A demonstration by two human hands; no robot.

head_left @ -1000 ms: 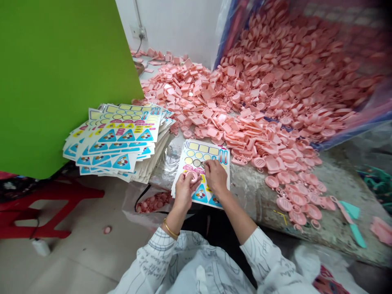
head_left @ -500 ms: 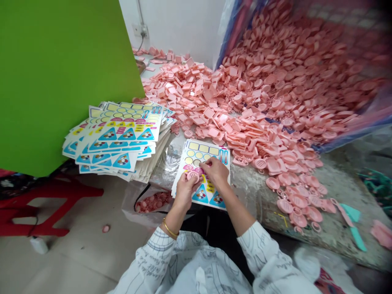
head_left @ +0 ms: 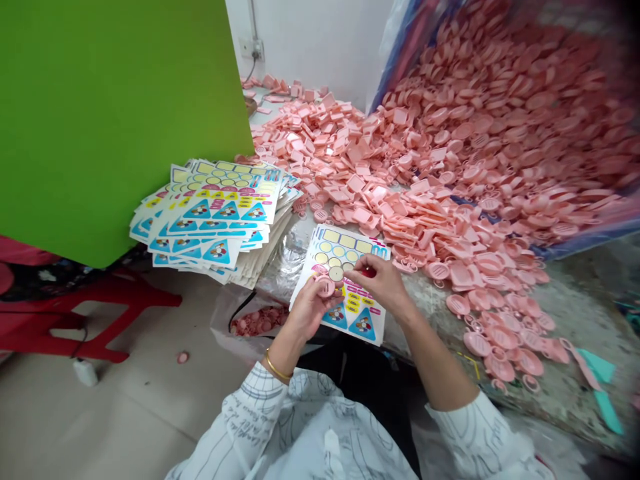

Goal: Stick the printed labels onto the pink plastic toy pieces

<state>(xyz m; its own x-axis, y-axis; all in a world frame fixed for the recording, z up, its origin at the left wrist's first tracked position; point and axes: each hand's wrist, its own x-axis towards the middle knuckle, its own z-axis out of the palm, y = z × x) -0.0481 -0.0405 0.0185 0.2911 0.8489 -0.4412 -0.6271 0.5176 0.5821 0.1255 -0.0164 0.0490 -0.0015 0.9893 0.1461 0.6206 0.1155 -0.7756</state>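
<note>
My left hand (head_left: 307, 308) is closed around a small round pink plastic piece (head_left: 326, 287) with slots in it. Between the thumb and fingertip of my right hand (head_left: 380, 283) is the edge of a round pale-yellow sticker (head_left: 336, 273). The sticker is just above the pink piece, and I cannot tell whether they touch. Both hands are over a small pile of printed sticker sheets (head_left: 364, 323) at the table's front edge. The top sheet carries yellow rectangles and circles, pink shapes and blue triangles.
Left of the hands is a tall fanned stack of sticker sheets (head_left: 220, 227) beside a green panel (head_left: 120, 120). A large heap of pink plastic pieces (head_left: 360, 180) spills from a blue-edged box (head_left: 565, 250). A teal-bladed tool (head_left: 607, 410) rests at right; a red stool (head_left: 120, 323) stands lower left.
The right hand has drawn back from the sheet's circles with a round sticker, which is now near the pink piece. The left hand keeps its hold. The camera view has shifted left.
</note>
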